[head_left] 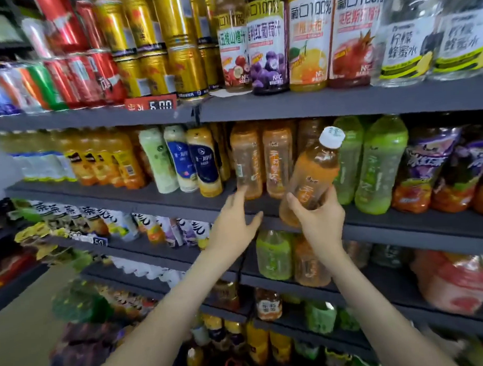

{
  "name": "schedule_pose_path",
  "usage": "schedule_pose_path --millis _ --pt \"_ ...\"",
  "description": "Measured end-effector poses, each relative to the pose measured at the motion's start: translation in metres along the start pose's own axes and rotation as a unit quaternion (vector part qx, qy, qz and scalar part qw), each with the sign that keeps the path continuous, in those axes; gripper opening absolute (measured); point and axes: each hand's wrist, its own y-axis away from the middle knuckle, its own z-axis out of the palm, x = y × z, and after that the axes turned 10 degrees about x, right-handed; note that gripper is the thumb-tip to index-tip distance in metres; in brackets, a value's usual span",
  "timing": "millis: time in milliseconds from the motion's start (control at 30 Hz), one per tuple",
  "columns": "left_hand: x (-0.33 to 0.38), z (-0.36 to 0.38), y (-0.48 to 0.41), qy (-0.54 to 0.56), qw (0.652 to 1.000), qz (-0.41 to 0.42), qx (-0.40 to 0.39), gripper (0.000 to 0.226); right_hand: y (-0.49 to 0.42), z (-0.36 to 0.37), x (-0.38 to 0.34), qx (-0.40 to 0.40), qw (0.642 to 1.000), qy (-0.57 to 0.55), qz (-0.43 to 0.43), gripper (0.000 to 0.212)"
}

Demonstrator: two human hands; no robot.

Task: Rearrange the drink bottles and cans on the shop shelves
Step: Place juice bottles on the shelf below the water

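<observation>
At 3 o'clock from the middle of the view, the person's right grip [319,221] is curling its fingers round the lower half of the orange tea bottle [314,174]. This bottle is leaning with its white cap [332,136] toward 1 o'clock, and its base is hanging just before the front edge of the middle shelf [152,196]. The left grip [234,224] is holding nothing; its straight fingers are reaching to the foot of the standing orange bottles [246,160] at 12 o'clock. The free place is probably lying between these and the green bottles [380,163]. The person is better bringing the bottle upright first, then sliding it in base first, label outward, while the left grip is steadying the neighbours. The bottle is looking like thin, smooth, clear plastic, with a ribbed cap; the shelf is dark and matte.
</observation>
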Motion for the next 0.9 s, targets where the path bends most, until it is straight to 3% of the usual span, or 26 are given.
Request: schedule_pose_path --millis 267,400,533,900 --pt "-0.039 0.019 -0.042 0.031 0.999 -0.031 -0.003 0.073 -0.031 0.035 0.003 0.049 0.989 0.137 0.010 0.048" --pt "-0.042 0.035 -0.058 0.054 0.997 -0.046 -0.010 0.084 -0.038 0.047 0.008 0.068 0.972 0.226 -0.006 0.074" --pt "-0.038 0.046 -0.069 0.062 0.996 -0.068 -0.013 0.094 -0.031 0.048 0.011 0.093 0.974 0.205 -0.025 0.091" --pt "-0.043 0.058 -0.079 0.089 0.992 -0.083 0.014 0.083 -0.045 0.072 0.018 0.134 0.928 0.342 -0.063 0.078"
